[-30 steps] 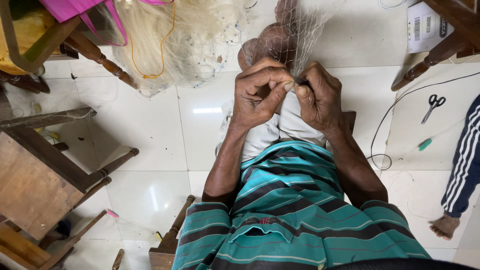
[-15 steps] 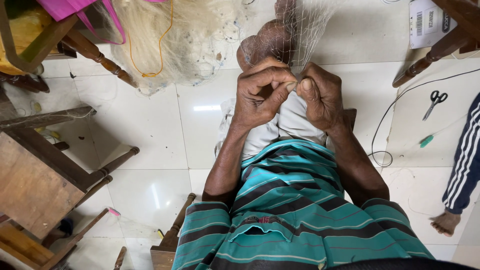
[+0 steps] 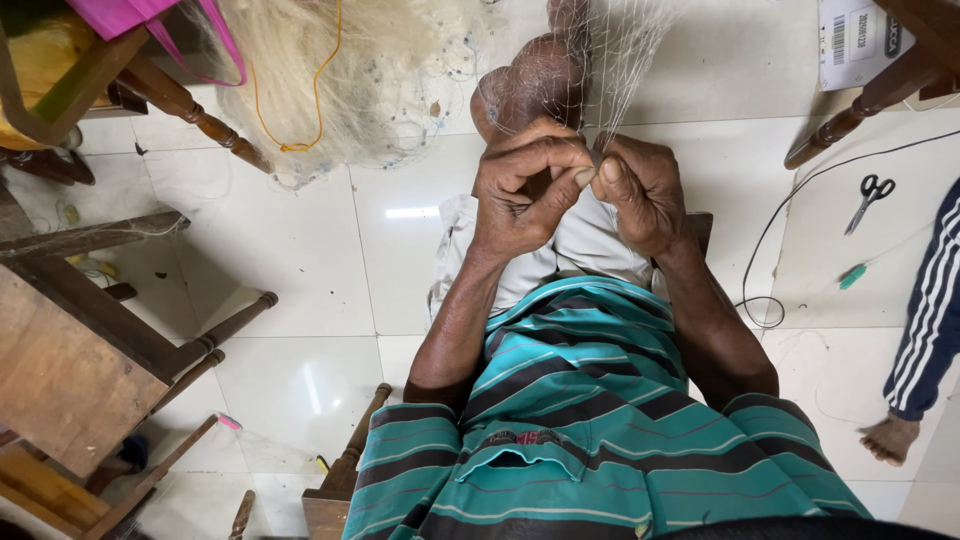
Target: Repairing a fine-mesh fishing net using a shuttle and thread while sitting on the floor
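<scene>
My left hand [image 3: 525, 190] and my right hand [image 3: 640, 190] meet in front of my chest, thumbs and fingertips pinched together on fine strands of a pale fishing net [image 3: 610, 50]. The net runs up from my fingers over my raised knees [image 3: 535, 85] and spreads into a heap [image 3: 340, 90] on the white tiled floor at upper left. An orange cord [image 3: 300, 145] lies looped in that heap. I sit in a teal striped shirt [image 3: 590, 420] on a wooden chair.
Wooden chairs and a table [image 3: 70, 360] stand at left. Scissors [image 3: 870, 200], a small green tool [image 3: 852, 276] and a black cable [image 3: 770, 240] lie on the floor at right. Another person's leg in striped trousers [image 3: 925, 330] is at far right.
My hands have shifted slightly, and the thumbs now press closer together on the net strands. Nothing else has moved.
</scene>
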